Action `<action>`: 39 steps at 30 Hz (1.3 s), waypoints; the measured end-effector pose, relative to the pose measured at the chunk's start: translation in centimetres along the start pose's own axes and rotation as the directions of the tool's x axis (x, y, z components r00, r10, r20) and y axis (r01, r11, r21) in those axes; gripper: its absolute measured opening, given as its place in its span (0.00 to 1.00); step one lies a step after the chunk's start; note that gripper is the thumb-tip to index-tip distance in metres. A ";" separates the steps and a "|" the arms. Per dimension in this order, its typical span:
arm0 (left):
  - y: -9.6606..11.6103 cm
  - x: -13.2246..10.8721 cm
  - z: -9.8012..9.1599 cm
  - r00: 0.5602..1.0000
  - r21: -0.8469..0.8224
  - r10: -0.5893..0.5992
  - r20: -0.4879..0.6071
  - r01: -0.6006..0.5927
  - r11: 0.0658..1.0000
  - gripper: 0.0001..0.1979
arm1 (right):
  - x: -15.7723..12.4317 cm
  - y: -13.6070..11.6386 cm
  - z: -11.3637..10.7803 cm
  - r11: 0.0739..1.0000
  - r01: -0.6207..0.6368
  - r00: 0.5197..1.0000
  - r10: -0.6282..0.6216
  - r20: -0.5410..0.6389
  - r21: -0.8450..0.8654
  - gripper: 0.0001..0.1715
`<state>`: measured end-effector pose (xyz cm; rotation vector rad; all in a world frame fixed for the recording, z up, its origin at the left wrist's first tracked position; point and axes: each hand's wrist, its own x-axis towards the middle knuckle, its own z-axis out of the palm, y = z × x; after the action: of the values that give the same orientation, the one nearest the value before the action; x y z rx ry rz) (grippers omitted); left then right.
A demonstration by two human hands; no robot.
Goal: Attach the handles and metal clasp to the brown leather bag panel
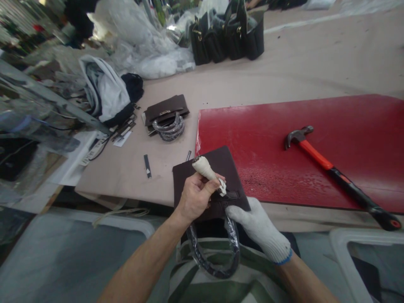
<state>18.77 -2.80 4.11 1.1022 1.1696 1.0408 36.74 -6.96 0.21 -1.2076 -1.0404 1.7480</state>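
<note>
Striped clothing (217, 292), brown panel (223, 165), red board (265, 151) on table (309, 63)

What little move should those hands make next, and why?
Probably ease the white-wrapped piece toward the narrow strip: the left hand pinches it over the brown panel, its lower end close to that strip, while the gloved right hand grips the panel's edge. Whether piece and strip touch is hard to tell.

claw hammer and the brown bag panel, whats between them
In the head view, a bare stretch of red board lies between the claw hammer and brown bag panel.
</note>
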 end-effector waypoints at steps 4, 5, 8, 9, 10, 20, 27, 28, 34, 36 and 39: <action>0.3 -0.1 0.1 0.998 -0.001 0.067 -0.012 -0.067 0.998 0.22 | 0.0 0.2 0.3 1.000 0.002 1.000 -0.002 -0.023 0.001 0.27; 0.4 -0.1 0.2 0.997 0.006 0.076 -0.012 -0.076 0.997 0.21 | 0.0 0.3 0.4 1.000 -0.001 1.000 0.001 -0.026 0.004 0.26; 0.6 -0.3 0.3 0.996 0.028 0.087 -0.003 -0.086 0.996 0.21 | -0.1 0.7 0.6 1.000 -0.002 0.999 0.002 -0.032 0.018 0.27; 0.6 -0.3 0.4 0.996 0.031 0.090 -0.004 -0.090 0.995 0.20 | 0.0 0.8 0.6 1.000 -0.004 0.999 0.005 -0.032 0.022 0.27; 0.6 -0.4 0.4 0.996 0.034 0.093 -0.004 -0.093 0.995 0.20 | 0.0 1.0 0.5 1.000 -0.008 0.999 0.009 -0.031 0.027 0.27; 0.2 -0.8 0.9 0.991 0.112 0.137 -0.008 -0.135 0.984 0.11 | 0.4 0.6 1.0 0.996 -0.023 0.998 0.028 -0.059 0.088 0.27; 0.9 0.7 0.7 0.984 0.137 0.177 0.028 -0.179 0.974 0.09 | 1.2 0.7 1.4 0.982 -0.016 0.994 0.036 -0.100 0.189 0.23; 1.0 1.2 0.6 0.982 0.143 0.187 0.034 -0.190 0.971 0.09 | 1.6 0.3 1.5 0.978 -0.016 0.992 0.041 -0.119 0.207 0.23; 0.7 4.5 0.1 0.959 0.260 0.255 0.120 -0.279 0.925 0.06 | 3.0 -2.6 3.3 0.916 -0.007 0.983 0.079 -0.163 0.402 0.23; -0.4 4.9 0.0 0.953 0.293 0.262 0.150 -0.296 0.909 0.05 | 2.5 -2.7 3.8 0.889 -0.063 0.987 0.123 -0.104 0.454 0.21; -2.0 4.7 0.0 0.937 0.334 0.303 0.174 -0.345 0.877 0.05 | 1.4 -1.9 3.9 0.888 -0.123 0.984 0.166 -0.059 0.442 0.20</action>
<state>19.31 1.54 1.44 1.6752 1.1300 1.0195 32.88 -5.73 2.35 -1.0842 -0.4681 1.8883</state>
